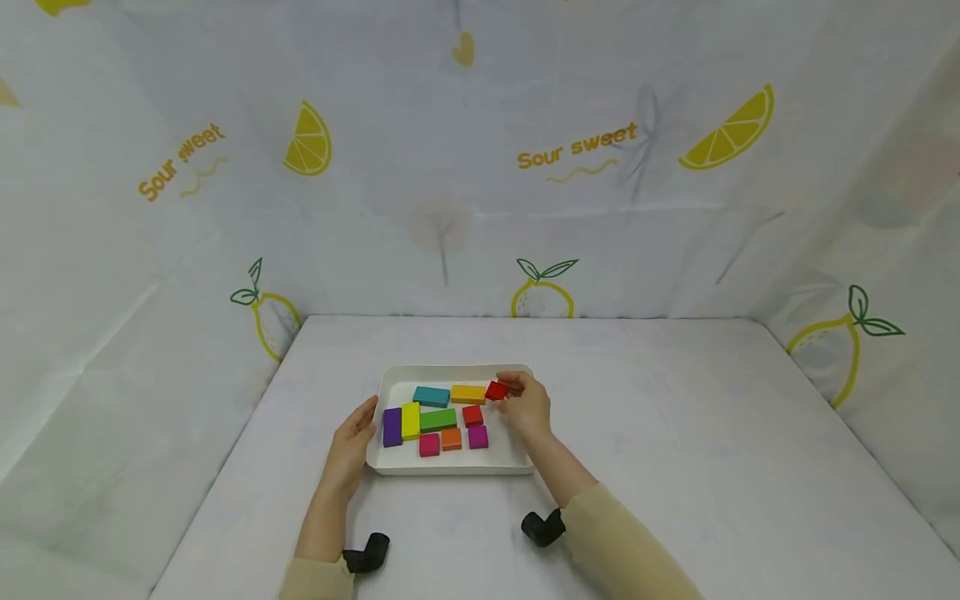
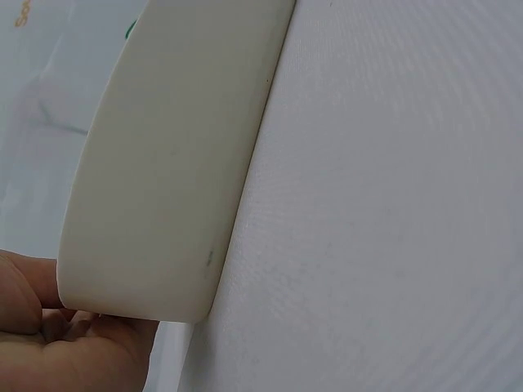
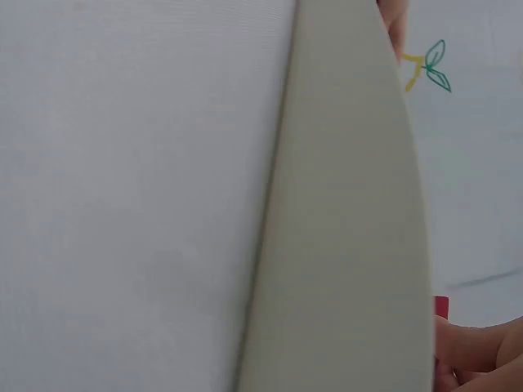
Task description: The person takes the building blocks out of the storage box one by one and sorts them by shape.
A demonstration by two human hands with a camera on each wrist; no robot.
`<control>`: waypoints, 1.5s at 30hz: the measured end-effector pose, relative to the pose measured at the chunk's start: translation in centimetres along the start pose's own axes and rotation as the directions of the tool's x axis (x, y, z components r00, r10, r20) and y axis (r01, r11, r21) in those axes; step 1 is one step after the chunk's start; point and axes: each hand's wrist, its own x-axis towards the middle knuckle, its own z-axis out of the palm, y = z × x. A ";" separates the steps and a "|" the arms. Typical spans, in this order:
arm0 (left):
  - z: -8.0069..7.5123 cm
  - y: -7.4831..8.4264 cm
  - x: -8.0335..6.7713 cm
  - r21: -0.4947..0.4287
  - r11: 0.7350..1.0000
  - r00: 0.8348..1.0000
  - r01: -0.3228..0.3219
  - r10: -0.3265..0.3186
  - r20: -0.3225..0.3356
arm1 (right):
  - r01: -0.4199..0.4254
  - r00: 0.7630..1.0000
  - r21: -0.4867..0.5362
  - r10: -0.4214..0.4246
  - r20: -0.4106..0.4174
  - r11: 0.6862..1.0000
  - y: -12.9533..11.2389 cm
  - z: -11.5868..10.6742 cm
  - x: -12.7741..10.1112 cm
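Your right hand [image 1: 527,406] pinches the red block [image 1: 496,390] over the white tray's [image 1: 450,467] far right corner; your left hand [image 1: 352,440], fingers relaxed, steadies its left rim. Lower the block flat beside the yellow block [image 1: 468,393].

Both forearms extended forward, hands low and well apart, palms turned inward.

Left hand [image 1: 352,446]: fingers straight and together, thumb side up, pressed flat against something at its inner side; palm and finger bases seen at lower left of left wrist view [image 2: 57,343]. Left forearm bare to the beige cuff, black strap at the wrist. Right hand [image 1: 527,407]: farther forward than the left, fingers curled, thumb and fingertips pinching a small piece at the hand's left; fingers [image 3: 478,351] just visible in right wrist view. Right sleeve beige, black strap at its cuff.
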 end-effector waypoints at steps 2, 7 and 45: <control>0.0 0.0 0.0 0.005 1.000 1.000 0.001 -0.001 0.001 | 0.012 1.000 0.033 -0.012 0.003 0.999 -0.5 -0.9 0.4; -0.2 0.1 0.1 0.008 1.000 1.000 -0.003 0.003 -0.001 | 0.065 0.998 0.127 -0.064 -0.011 0.990 -0.5 -3.6 2.4; -0.1 -0.2 0.1 0.025 1.000 1.000 0.001 -0.001 0.005 | 0.121 0.961 -0.065 -0.100 0.259 0.991 6.0 -9.6 7.1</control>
